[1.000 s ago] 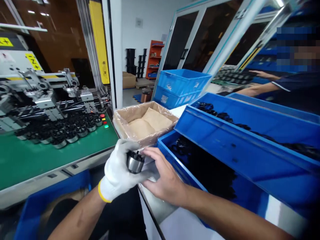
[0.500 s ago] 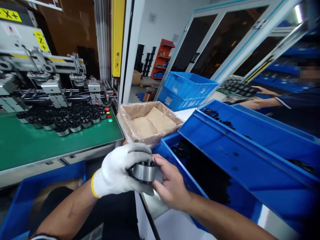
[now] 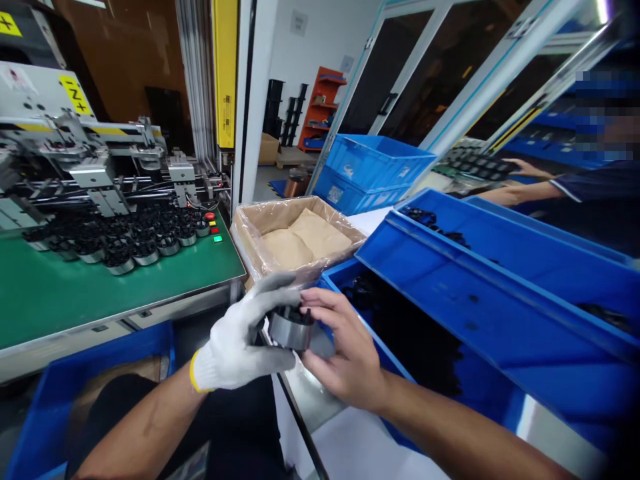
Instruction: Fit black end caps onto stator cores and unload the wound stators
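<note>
A motor stator (image 3: 290, 331), a silver ring with black plastic prongs on top, is held between my two hands above the white work surface. My left hand (image 3: 245, 333) wears a white knit glove with a yellow cuff; its fingers arch over the far side of the stator and its thumb runs along the near side. From the right, my bare right hand (image 3: 345, 350) grips the ring with the fingertips above and the thumb low on the edge. Fingers cover part of the prongs. Several similar stators (image 3: 145, 250) stand grouped on the green table (image 3: 200, 283) to the left.
Beyond my hands sits a plastic-lined carton (image 3: 250, 243) with tan sheets inside. Blue bins (image 3: 450, 267) with black parts fill the right side. A machine (image 3: 95, 177) stands behind the green table. At far right, a co-worker's arm (image 3: 530, 193) reaches over a dark tray.
My left hand has loosened, its fingers lifting and spreading with the thumb stretched out. The right hand's fingers have moved higher over the stator's top. The view has shifted slightly.
</note>
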Demonstrator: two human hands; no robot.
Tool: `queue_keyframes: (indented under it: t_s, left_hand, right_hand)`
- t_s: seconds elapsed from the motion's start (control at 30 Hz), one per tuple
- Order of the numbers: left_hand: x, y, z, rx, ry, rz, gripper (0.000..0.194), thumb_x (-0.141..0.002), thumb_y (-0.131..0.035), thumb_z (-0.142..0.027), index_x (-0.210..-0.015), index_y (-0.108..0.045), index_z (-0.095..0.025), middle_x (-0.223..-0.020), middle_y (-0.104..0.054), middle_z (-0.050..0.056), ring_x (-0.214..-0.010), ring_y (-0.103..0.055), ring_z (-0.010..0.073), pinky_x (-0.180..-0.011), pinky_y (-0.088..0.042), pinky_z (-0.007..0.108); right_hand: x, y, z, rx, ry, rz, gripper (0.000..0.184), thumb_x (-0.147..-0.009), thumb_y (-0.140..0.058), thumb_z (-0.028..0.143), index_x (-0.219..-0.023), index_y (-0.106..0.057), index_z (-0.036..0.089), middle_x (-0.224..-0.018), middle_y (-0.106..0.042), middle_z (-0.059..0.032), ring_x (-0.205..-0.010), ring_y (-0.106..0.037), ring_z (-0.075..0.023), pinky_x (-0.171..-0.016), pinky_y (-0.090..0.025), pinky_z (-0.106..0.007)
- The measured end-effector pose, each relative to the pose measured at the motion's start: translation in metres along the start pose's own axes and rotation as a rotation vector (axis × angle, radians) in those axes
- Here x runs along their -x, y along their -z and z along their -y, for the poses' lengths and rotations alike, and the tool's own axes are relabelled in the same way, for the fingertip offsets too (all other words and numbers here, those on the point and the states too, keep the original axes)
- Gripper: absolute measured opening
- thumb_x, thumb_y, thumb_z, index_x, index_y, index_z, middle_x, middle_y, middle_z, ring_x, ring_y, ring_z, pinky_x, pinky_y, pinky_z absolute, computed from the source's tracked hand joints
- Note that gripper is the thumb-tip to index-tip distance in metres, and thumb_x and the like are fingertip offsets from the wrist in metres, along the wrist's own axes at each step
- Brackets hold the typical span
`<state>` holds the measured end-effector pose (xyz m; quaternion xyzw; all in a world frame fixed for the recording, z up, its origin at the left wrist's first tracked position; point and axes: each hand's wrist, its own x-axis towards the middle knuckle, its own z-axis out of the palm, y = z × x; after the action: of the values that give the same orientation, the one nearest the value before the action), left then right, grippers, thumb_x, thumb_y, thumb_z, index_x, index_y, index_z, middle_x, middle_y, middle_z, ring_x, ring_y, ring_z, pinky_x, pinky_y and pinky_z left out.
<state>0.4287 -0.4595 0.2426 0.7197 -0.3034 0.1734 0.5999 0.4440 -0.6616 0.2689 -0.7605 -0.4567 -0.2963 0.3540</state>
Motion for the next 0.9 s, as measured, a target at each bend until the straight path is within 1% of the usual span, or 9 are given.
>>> queue_keyframes:
  t_s: [0.07,0.1,0.2,0.3,0.4,0.47,0.6,0.77,0.9]
  left_hand:
    - [0.005,-0.006,0.003,-0.009,0.195,0.022,0.097,-0.057,-0.095,-0.029,-0.145,-0.053,-0.033,-0.149,-0.056,0.007,-0.136,-0.054,0.0318,-0.117,-0.044,0.044]
    - [0.007,-0.009,0.005,-0.006,0.285,0.017,0.101,-0.055,-0.095,-0.026,-0.145,-0.052,-0.034,-0.144,-0.060,0.005,-0.133,-0.057,0.0315,-0.116,-0.045,0.044]
    - [0.012,-0.016,0.014,0.169,0.426,-0.017,0.087,-0.064,-0.091,-0.031,-0.143,-0.055,-0.034,-0.136,-0.065,0.003,-0.126,-0.061,0.0288,-0.112,-0.049,0.041]
    - [0.017,-0.017,0.027,0.447,0.345,-0.004,0.077,-0.081,-0.079,-0.040,-0.151,-0.047,-0.034,-0.152,-0.054,0.003,-0.140,-0.050,0.0281,-0.119,-0.041,0.040]
    - [0.021,-0.013,0.034,0.503,0.270,0.051,0.069,-0.093,-0.064,-0.041,-0.156,-0.039,-0.033,-0.158,-0.048,0.005,-0.146,-0.044,0.0277,-0.123,-0.036,0.042]
    - [0.021,-0.008,0.032,0.360,0.228,0.072,0.073,-0.089,-0.070,-0.044,-0.155,-0.041,-0.031,-0.154,-0.051,0.008,-0.143,-0.048,0.0299,-0.121,-0.039,0.046]
    - [0.011,0.004,0.017,-0.103,0.037,0.061,0.079,-0.069,-0.089,-0.048,-0.139,-0.057,-0.031,-0.146,-0.057,0.011,-0.135,-0.055,0.0321,-0.113,-0.048,0.046]
    - [-0.003,0.012,0.003,-0.338,-0.213,0.098,0.057,-0.081,-0.080,-0.045,-0.131,-0.059,-0.027,-0.131,-0.068,0.010,-0.115,-0.069,0.0235,-0.095,-0.058,0.036]
    - [0.000,0.007,0.002,-0.366,-0.245,0.046,0.054,-0.082,-0.077,-0.050,-0.126,-0.062,-0.024,-0.122,-0.073,0.011,-0.109,-0.073,0.0222,-0.090,-0.060,0.031]
  right_hand:
    - [0.000,0.001,-0.002,0.106,0.090,-0.015,0.046,-0.077,-0.064,0.004,-0.121,-0.058,0.018,-0.109,-0.067,-0.0132,-0.101,-0.068,-0.0224,-0.082,-0.063,-0.034]
    - [0.000,0.002,-0.003,0.138,0.131,-0.004,0.046,-0.077,-0.064,0.004,-0.121,-0.058,0.017,-0.105,-0.067,-0.0122,-0.098,-0.069,-0.0221,-0.080,-0.063,-0.034]
    - [-0.001,0.004,-0.004,0.175,0.130,0.009,0.048,-0.079,-0.066,0.007,-0.125,-0.057,0.015,-0.108,-0.066,-0.0146,-0.102,-0.068,-0.0237,-0.082,-0.064,-0.036]
    - [-0.004,0.006,-0.003,0.164,0.059,0.006,0.046,-0.082,-0.068,0.011,-0.126,-0.057,0.014,-0.114,-0.065,-0.0168,-0.108,-0.067,-0.0242,-0.089,-0.063,-0.037]
    - [-0.005,0.008,-0.003,0.126,0.101,0.017,0.041,-0.084,-0.069,0.011,-0.123,-0.059,0.014,-0.109,-0.067,-0.0149,-0.104,-0.068,-0.0228,-0.088,-0.063,-0.036]
    - [-0.005,0.008,-0.004,0.108,0.114,0.017,0.042,-0.084,-0.069,0.011,-0.124,-0.058,0.014,-0.109,-0.068,-0.0145,-0.102,-0.068,-0.0228,-0.087,-0.063,-0.036]
    - [-0.001,0.005,-0.003,0.099,0.082,0.029,0.047,-0.083,-0.068,0.011,-0.128,-0.057,0.018,-0.110,-0.070,-0.0129,-0.102,-0.070,-0.0235,-0.086,-0.064,-0.038]
    - [0.001,0.004,-0.002,0.102,0.057,0.036,0.053,-0.082,-0.064,0.012,-0.133,-0.057,0.021,-0.110,-0.071,-0.0110,-0.100,-0.070,-0.0239,-0.084,-0.063,-0.039]
    - [0.003,0.006,0.000,0.114,0.076,0.069,0.054,-0.082,-0.064,0.010,-0.134,-0.056,0.021,-0.110,-0.071,-0.0107,-0.100,-0.070,-0.0236,-0.084,-0.064,-0.038]
